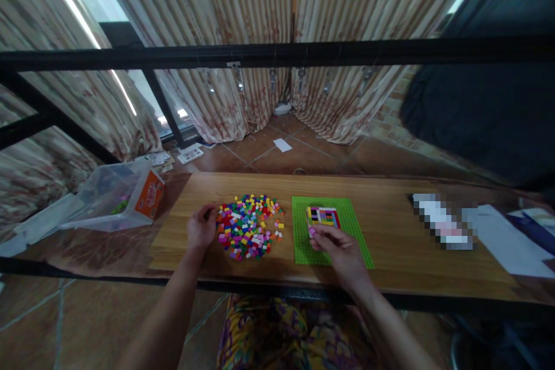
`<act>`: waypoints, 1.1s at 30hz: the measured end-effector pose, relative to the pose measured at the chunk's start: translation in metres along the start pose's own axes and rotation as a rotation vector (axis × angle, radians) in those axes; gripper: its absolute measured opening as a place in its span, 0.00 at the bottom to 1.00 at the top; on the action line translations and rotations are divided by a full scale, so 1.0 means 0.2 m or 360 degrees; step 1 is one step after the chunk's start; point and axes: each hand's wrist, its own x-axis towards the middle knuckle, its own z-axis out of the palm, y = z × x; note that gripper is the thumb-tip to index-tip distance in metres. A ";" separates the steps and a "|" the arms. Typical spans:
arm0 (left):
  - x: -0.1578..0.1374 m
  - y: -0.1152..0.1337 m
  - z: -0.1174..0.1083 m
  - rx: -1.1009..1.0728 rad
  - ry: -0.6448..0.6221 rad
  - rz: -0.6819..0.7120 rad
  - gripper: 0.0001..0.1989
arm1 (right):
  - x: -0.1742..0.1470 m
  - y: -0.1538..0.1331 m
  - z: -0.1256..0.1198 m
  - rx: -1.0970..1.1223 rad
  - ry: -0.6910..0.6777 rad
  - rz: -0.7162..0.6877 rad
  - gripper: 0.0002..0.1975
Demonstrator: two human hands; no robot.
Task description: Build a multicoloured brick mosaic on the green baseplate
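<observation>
My right hand (341,250) is over the green studded baseplate (303,251), thumb and fingers pinched on a small pink brick (312,232). The pink brick is at the lower left corner of a multicoloured brick build (325,217) on the plate; whether it touches the build I cannot tell. Beside the left edge of a pile of loose small bricks (245,228) rests my left hand (202,226). Its fingers are curled inward, and whatever may be between them is hidden.
A clear plastic box (108,221) with an orange label stands left of the wooden board (399,269). On the right lie a pixelated object (442,222) and white papers (507,240). A dark metal bar (347,53) crosses beyond the table, before curtains (243,6).
</observation>
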 end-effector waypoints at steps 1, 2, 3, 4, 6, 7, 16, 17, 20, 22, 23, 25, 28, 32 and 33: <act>0.00 0.00 0.00 -0.0011 0.0003 0.0000 0.15 | 0.00 0.00 -0.05 0.0087 0.0075 0.0069 0.13; 0.00 0.01 0.00 -0.0018 0.0004 0.0001 0.15 | 0.00 0.00 -0.11 0.0158 0.0139 0.0120 0.13; 0.00 0.01 0.00 -0.0017 0.0003 0.0004 0.15 | 0.01 -0.01 -0.15 0.0219 0.0193 0.0159 0.13; -0.01 0.02 -0.01 -0.0009 -0.0002 0.0007 0.15 | 0.01 -0.01 -0.20 0.0267 0.0237 0.0186 0.13; -0.01 0.02 -0.01 0.0017 -0.0009 0.0005 0.15 | 0.02 -0.02 -0.26 0.0322 0.0293 0.0214 0.14; -0.01 0.03 -0.01 0.0032 -0.0013 0.0002 0.15 | 0.02 -0.02 -0.28 0.0330 0.0304 0.0218 0.14; -0.01 0.06 -0.03 0.0133 -0.0044 0.0000 0.17 | 0.04 0.00 -0.30 -0.0008 0.0350 0.0038 0.18; -0.01 0.06 -0.03 0.0146 -0.0040 0.0004 0.17 | 0.05 0.00 -0.29 -0.0075 0.0353 -0.0001 0.19; 0.00 0.06 -0.04 0.0135 -0.0038 0.0022 0.17 | 0.06 0.00 -0.29 -0.0376 0.0363 -0.0124 0.21; 0.00 0.06 -0.04 0.0106 -0.0045 0.0025 0.17 | 0.06 -0.01 -0.30 -0.0648 0.0336 -0.0245 0.20; 0.00 0.06 -0.03 0.0097 -0.0047 0.0023 0.17 | 0.06 -0.01 -0.30 -0.0785 0.0313 -0.0325 0.20; 0.00 0.06 -0.03 0.0094 -0.0044 0.0012 0.17 | 0.07 -0.01 -0.30 -0.0990 0.0255 -0.0502 0.18; 0.00 0.05 -0.03 0.0093 -0.0036 0.0004 0.17 | 0.10 0.02 -0.28 -0.1092 0.0222 -0.0685 0.17; 0.00 0.06 -0.03 0.0075 -0.0042 -0.0004 0.16 | 0.14 0.09 -0.26 -0.1118 0.0295 -0.0731 0.17; 0.00 0.06 -0.03 0.0074 -0.0045 -0.0008 0.16 | 0.15 0.10 -0.26 -0.1120 0.0303 -0.0730 0.17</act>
